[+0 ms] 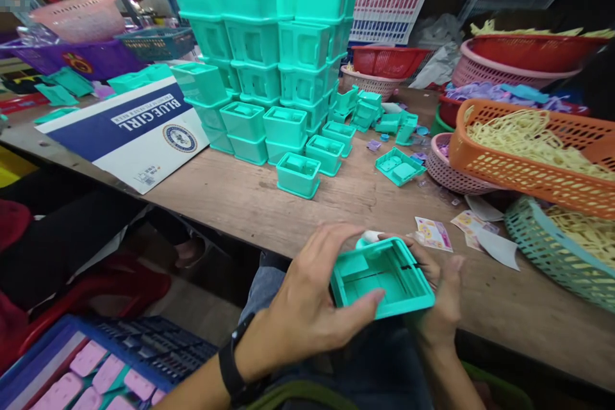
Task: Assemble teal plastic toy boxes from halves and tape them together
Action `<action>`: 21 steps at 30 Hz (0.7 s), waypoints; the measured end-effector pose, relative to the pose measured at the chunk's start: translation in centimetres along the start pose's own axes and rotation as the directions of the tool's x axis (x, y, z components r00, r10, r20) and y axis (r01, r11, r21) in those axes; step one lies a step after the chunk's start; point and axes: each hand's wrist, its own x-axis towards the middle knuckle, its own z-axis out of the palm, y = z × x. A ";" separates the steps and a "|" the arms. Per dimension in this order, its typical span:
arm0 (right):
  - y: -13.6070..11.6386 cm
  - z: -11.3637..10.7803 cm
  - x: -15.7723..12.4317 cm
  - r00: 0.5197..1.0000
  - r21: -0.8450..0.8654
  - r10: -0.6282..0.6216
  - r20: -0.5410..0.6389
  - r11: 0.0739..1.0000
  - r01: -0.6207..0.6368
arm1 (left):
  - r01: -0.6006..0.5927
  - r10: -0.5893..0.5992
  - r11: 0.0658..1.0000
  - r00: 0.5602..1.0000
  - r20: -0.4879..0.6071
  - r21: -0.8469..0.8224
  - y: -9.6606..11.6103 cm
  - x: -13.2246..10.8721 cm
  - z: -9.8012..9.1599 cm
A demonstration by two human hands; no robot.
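While teal boxes (269,45) are stacked at upper centre, one teal shell (384,278) is clasped at lower centre by the fingers (331,240) of the left hand (307,307) and right hand (439,298). Loose shells (400,166) are left unstacked on the desk (240,198).

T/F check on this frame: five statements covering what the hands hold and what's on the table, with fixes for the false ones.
1. The left hand and the right hand both grip the teal plastic tray-shaped part. True.
2. The left wrist is bare. False: it wears a black wristband.
3. The orange plastic basket holds pink tiles. False: it holds pale yellow strips.
4. Teal plastic boxes stand stacked on the wooden table. True.
5. The blue-and-white cardboard sheet stands upright. False: it lies flat on the table.
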 end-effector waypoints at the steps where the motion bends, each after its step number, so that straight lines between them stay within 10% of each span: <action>1: 0.0 0.0 0.0 1.000 -0.015 -0.003 0.020 1.000 0.003 | 0.008 -0.009 1.000 0.998 0.069 0.013 0.4 0.9 -0.5; 6: -0.2 0.8 -0.1 0.999 -0.057 -0.032 0.025 0.998 0.034 | 0.037 -0.212 0.895 0.912 0.350 0.445 1.8 4.3 0.1; 21: -0.2 1.3 -0.4 1.000 -0.157 -0.004 -0.011 0.988 0.003 | -0.022 -0.170 0.853 0.933 0.316 0.521 0.6 4.9 1.1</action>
